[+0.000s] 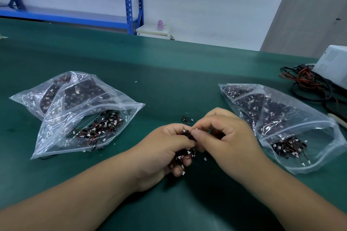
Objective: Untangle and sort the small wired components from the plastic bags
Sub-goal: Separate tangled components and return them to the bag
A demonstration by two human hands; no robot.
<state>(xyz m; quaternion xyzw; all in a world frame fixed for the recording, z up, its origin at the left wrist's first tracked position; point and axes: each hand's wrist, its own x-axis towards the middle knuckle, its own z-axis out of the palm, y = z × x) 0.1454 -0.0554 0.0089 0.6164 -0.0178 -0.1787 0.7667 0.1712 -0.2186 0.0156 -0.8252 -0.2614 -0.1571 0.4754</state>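
Early going, I judged: one lone piece (pixel 185 120) lay on mat (pixel 169 73) just past my hands, and left bag (pixel 54 133) and right bag (pixel 323 137) both held plenty. Left hand (pixel 165 152) curled round tangled clump (pixel 185 153). Right hand (pixel 225 137) pinched wire at clump's top. Wires thin, limp, red-black. Plugs tiny, white, hard (bags clear, crinkly, mouths open).

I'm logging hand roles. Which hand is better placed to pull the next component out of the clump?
Right. The right hand pinches the top of the clump, while the left hand grips the rest, so the left likely serves as anchor.
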